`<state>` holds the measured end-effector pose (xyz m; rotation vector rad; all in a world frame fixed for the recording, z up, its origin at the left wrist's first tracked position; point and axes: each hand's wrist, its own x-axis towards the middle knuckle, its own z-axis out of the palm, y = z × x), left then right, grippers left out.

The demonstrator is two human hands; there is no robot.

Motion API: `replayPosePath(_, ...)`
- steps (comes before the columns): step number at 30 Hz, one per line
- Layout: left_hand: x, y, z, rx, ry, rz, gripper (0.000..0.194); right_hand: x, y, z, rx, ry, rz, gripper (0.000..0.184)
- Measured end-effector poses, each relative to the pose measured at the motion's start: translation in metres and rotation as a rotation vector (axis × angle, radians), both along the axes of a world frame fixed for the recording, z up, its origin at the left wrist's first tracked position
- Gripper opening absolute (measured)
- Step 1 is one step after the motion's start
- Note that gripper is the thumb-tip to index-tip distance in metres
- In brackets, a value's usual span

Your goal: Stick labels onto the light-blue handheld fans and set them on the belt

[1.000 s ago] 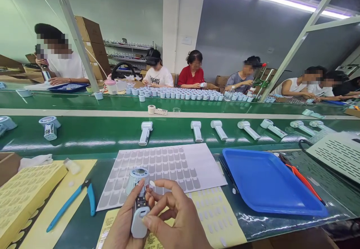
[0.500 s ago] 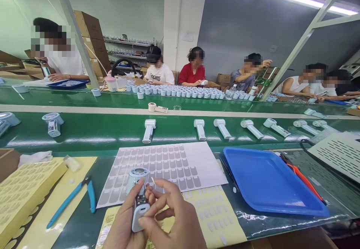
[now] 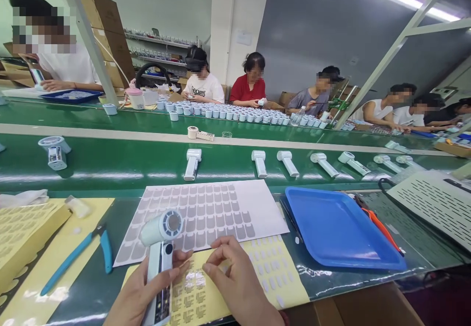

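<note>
My left hand is wrapped around the handle of a pale blue handheld fan. Its round head tilts up and faces right, and the handle's dark inner side with small parts shows. To the right of the fan, my right hand hovers over a yellow sticker sheet, its fingers bent and thumb and forefinger apart. Nothing shows between them. Printed labels and small pale oval stickers cover that sheet. Behind the fan lies a white sheet with rows of grey stickers.
A blue tray lies right, beside orange-handled pliers. Blue-handled cutters and a yellow sticker stack lie left. More fans line the green belt. Across it, several people work behind rows of small cups.
My left hand has turned the fan, so its head now faces right and its handle's inner side shows. My right hand has drawn away from the handle. The view has shifted slightly.
</note>
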<state>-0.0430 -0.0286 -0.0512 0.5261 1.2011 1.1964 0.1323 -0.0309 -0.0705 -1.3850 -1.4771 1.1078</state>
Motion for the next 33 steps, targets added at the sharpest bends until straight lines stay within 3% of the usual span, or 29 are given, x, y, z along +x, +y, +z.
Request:
replayPosePath(7, -0.007, -0.002, -0.027, 0.007, 0.14, -0.066, 0.056, -0.016, 0.007, -0.023, 0.102, -0.18, -0.013, 0.017)
replayPosePath(11, -0.008, -0.001, -0.029, 0.01, 0.147, -0.081, 0.056, -0.007, 0.007, -0.019, 0.094, -0.126, 0.028, 0.015)
replayPosePath(16, -0.002, -0.001, -0.013, -0.065, 0.029, -0.096, 0.06, 0.001, -0.001, 0.012, 0.086, 0.15, 0.079, 0.007)
replayPosePath(19, 0.007, 0.0, 0.004, -0.072, -0.069, -0.018, 0.061, -0.007, -0.005, 0.031, 0.03, 0.298, 0.149, 0.006)
replayPosePath(22, 0.013, 0.005, 0.016, -0.104, -0.142, 0.054, 0.052, -0.019, -0.005, 0.045, -0.022, 0.301, 0.18, 0.006)
replayPosePath(27, 0.017, 0.015, 0.021, -0.11, -0.151, 0.156, 0.026, -0.028, 0.004, 0.05, -0.032, 0.22, 0.156, 0.013)
replayPosePath(33, 0.016, 0.021, 0.015, -0.088, -0.149, 0.198, 0.027, -0.029, 0.01, 0.046, 0.032, 0.168, 0.157, 0.015)
